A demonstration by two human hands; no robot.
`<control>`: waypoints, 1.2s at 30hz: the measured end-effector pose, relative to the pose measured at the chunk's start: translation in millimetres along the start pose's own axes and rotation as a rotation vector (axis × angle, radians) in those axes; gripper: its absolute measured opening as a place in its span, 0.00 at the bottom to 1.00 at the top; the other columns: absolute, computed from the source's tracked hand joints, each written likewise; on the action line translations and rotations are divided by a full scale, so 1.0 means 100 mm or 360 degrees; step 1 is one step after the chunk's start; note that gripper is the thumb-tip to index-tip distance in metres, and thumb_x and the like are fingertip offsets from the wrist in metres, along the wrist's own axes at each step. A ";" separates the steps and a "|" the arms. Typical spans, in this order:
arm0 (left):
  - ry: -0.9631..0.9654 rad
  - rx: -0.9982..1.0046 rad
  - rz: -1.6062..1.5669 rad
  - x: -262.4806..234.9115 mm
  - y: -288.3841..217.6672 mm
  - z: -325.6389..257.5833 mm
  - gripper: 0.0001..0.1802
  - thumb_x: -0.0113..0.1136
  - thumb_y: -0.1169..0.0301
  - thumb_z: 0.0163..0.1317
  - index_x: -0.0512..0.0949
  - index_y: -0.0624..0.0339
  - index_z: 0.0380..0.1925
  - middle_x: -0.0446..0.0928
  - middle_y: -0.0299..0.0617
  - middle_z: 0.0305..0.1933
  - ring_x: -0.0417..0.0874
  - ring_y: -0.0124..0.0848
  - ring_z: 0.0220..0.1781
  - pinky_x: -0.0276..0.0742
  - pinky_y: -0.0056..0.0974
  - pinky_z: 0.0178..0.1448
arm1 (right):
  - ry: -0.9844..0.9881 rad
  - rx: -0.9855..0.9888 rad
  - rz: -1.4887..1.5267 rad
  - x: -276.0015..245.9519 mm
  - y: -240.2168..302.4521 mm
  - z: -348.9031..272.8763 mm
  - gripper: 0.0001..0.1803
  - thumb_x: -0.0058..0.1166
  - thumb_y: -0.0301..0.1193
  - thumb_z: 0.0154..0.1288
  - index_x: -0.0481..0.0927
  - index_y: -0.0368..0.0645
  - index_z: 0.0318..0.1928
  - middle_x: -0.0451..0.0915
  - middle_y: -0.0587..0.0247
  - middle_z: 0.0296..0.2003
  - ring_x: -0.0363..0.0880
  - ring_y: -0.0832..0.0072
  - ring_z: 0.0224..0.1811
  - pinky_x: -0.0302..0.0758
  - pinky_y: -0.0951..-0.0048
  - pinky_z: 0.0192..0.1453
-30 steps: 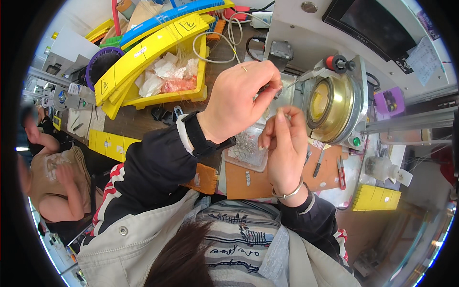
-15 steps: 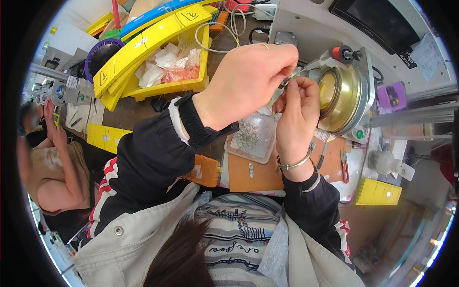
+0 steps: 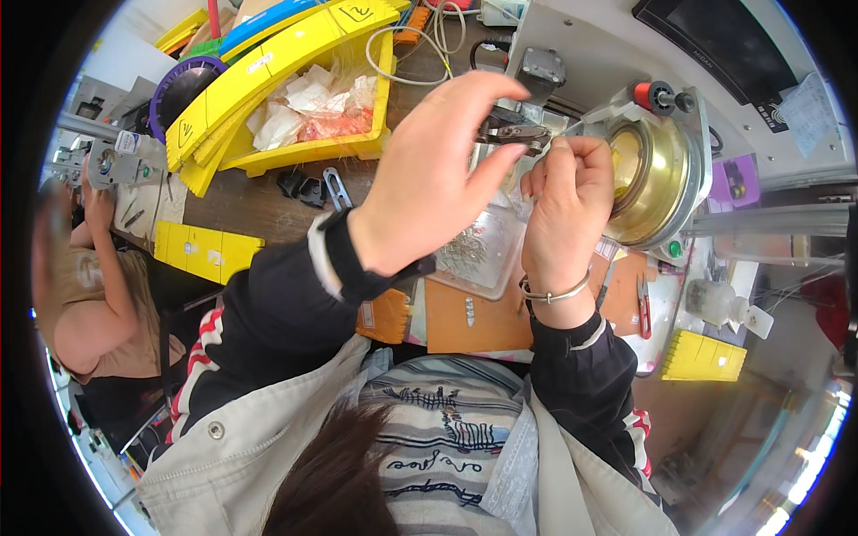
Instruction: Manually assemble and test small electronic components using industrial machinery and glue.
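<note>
Here, the left hand point(image 3: 429, 179) pinches small metal pliers point(image 3: 511, 134); the right hand point(image 3: 565, 210), fingers curled shut, grips a thin wire point(image 3: 572, 128) beside the brass spool point(image 3: 648, 179).

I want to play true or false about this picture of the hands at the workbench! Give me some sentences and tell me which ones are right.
1. The left hand holds a small metal tool at its fingertips. True.
2. The right hand wears a thick glove. False: it is bare, with a thin bracelet at the wrist.
3. The yellow bin holds crumpled clear bags. True.
4. The shiny brass-coloured drum lies to the left of both hands. False: it is just right of the right hand.
5. A clear tray of small metal parts sits below the hands. True.
</note>
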State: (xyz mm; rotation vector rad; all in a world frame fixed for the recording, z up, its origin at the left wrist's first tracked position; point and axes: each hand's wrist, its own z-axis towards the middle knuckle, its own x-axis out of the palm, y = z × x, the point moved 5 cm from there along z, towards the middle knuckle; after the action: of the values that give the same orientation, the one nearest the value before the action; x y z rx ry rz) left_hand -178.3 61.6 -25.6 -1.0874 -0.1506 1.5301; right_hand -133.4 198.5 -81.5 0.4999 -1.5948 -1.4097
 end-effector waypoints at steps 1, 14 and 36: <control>-0.0045 -0.0106 -0.0069 -0.02 0.02 -0.09 0.26 0.65 0.80 0.60 0.73 0.66 0.60 0.79 0.52 0.59 0.82 0.43 0.61 0.76 0.40 0.65 | -0.0002 0.0004 -0.0001 0.00 0.02 0.00 0.05 0.50 0.25 0.76 0.69 0.39 0.41 0.72 0.70 0.24 0.67 0.87 0.22 0.64 0.81 0.25; 0.0089 -0.0550 -0.0455 0.34 0.15 -0.57 0.53 0.66 0.81 0.60 0.43 0.64 0.79 0.77 0.67 0.64 0.83 0.48 0.63 0.73 0.43 0.68 | 0.0048 0.0122 0.0039 0.01 0.02 0.00 0.04 0.49 0.24 0.76 0.68 0.39 0.42 0.72 0.70 0.25 0.68 0.86 0.23 0.66 0.80 0.27; 0.0199 0.0474 0.0545 0.05 -0.55 -0.03 0.20 0.69 0.78 0.52 0.86 0.55 0.48 0.80 0.39 0.26 0.82 0.40 0.29 0.75 0.41 0.35 | 0.0394 0.0460 0.0254 -0.20 0.16 -0.62 0.06 0.51 0.27 0.79 0.71 0.41 0.50 0.71 0.75 0.27 0.65 0.88 0.23 0.64 0.83 0.28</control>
State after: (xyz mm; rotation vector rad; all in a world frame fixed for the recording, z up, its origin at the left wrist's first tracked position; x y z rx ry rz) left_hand -136.5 81.1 4.8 -0.9983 0.3564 1.7144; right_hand -68.5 183.9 -78.9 0.6729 -1.6029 -0.9631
